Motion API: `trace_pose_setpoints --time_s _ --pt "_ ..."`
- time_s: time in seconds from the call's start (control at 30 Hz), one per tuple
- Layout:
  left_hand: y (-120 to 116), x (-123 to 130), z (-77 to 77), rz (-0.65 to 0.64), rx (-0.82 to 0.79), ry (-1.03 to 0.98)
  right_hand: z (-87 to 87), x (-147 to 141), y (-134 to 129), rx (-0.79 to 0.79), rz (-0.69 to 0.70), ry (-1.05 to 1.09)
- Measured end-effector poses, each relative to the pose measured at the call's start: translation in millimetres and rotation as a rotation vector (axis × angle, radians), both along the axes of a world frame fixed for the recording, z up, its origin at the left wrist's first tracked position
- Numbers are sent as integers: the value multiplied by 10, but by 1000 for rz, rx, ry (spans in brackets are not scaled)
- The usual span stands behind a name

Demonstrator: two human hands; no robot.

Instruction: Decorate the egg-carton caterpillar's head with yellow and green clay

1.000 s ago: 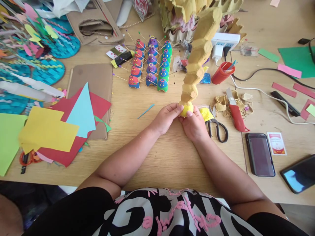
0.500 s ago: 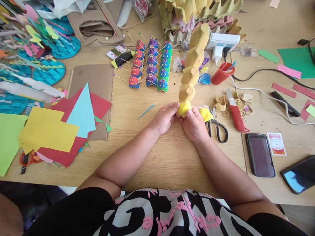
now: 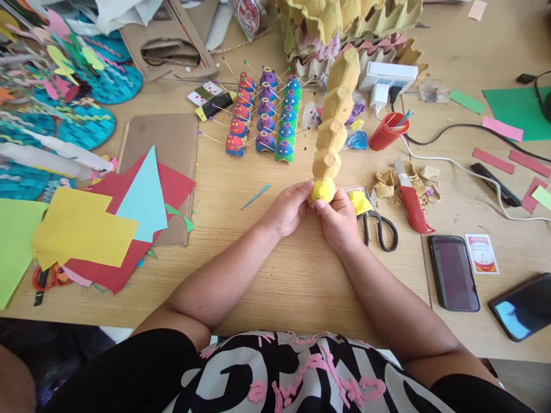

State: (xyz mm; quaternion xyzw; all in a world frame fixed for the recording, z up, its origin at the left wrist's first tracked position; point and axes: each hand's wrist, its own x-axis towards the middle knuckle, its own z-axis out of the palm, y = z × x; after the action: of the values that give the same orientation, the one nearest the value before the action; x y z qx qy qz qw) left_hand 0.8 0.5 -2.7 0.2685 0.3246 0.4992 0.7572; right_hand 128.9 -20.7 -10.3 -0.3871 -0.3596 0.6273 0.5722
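an egg-carton strip is held over the middle of the tabletop, its bare bumps running toward the far edge. yellow clay covers the bump at its near end, between the two thumbs.

the left hand pinches that end from the left, thumb lying along the clay's side; the right hand pinches it from the right, thumb on the clay's near face. the other fingertips go underneath, where i cannot tell how they sit. this two-sided hold seems meant to steady the long strip while leaving the clay's top open to the thumbs.

just beside the right hand, toward the tabletop's right edge, lie a yellow lump and scissors, probably there for easy reach. the red-handled knife rests by carton scraps. toward the far edge, three painted strips stand in line, apparently parked clear of the hands.
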Motion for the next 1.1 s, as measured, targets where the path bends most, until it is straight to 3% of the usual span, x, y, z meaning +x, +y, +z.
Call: trace_pose_setpoints --time_s 0.23,0.6,0.77,0.9,1.1 --pt "-1 15 41 -5 -68 -48 32 0 -16 2 -72 -83" --pt "-15 22 109 16 -112 -97 56 14 42 -23 -1 45" --pt "4 8 56 -1 -43 -63 85 35 63 -84 65 107" --pt "11 -3 10 22 12 -60 84 48 92 -113 72 165" --pt "4 8 36 -44 70 -9 76 61 130 -167 32 245"
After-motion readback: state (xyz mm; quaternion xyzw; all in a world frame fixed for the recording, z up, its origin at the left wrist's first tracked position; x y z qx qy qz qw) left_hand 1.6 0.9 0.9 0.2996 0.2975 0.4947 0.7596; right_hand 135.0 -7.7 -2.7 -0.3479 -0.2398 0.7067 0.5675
